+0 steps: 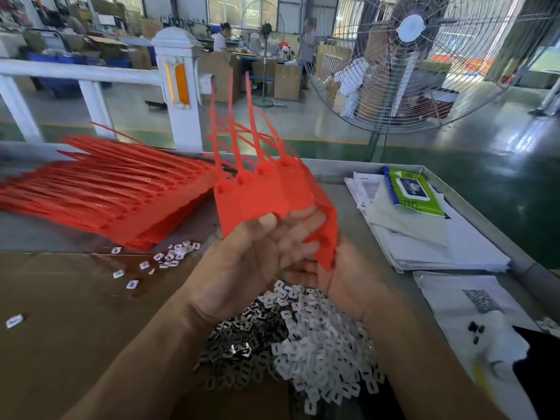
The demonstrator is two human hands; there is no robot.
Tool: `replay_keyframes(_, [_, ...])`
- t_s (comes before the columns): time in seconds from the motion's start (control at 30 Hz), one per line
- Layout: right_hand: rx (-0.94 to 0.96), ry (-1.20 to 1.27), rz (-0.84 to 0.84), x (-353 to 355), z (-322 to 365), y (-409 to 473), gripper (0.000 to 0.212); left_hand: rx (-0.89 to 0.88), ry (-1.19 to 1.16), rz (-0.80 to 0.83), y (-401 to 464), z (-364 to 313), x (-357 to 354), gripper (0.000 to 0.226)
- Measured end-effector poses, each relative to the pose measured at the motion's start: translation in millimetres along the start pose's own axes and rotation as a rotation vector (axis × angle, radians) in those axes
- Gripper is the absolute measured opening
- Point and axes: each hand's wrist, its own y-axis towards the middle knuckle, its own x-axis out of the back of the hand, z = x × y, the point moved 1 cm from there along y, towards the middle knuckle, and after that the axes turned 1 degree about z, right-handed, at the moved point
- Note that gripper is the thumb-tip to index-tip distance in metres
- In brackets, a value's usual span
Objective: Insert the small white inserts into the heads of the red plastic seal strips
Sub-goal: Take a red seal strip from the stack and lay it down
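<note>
Your left hand [254, 262] grips fanned seal strips [266, 195]; right hand [342, 277] grip unclear. Risk: fan slipping onto insert pile [303, 338] at 6 o'clock.

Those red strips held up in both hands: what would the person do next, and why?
Probably lower the right hand to pinch one white insert from the pile just beneath it: the held red strips, gripped by the left hand, show open holes in their heads.

A large wire-caged fan [412, 56] (on a pole) stands on the glossy green floor [454, 165] beside a white railing [75, 72].
</note>
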Motion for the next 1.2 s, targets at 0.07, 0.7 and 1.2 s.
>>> replay_keyframes(0.07, [0.055, -0.008, 0.014, -0.8, -0.4, -0.3, 0.038, -0.008, 0.012, 0.036, -1.3, -3.0, 0.5, 0.039])
replay_keyframes(0.7, [0.409, -0.292, -0.639, 67.5, 17.6, 10.5, 0.029, -0.064, 0.826, -0.692, -17.6, -19.4, 100.2, 0.011])
replay_keyframes(1.2, [0.182, -1.128, -0.780, 80.1, 8.4, 7.8, 0.032, 0.335, 1.463, -0.856, -25.7, -18.5, 97.2, 0.020])
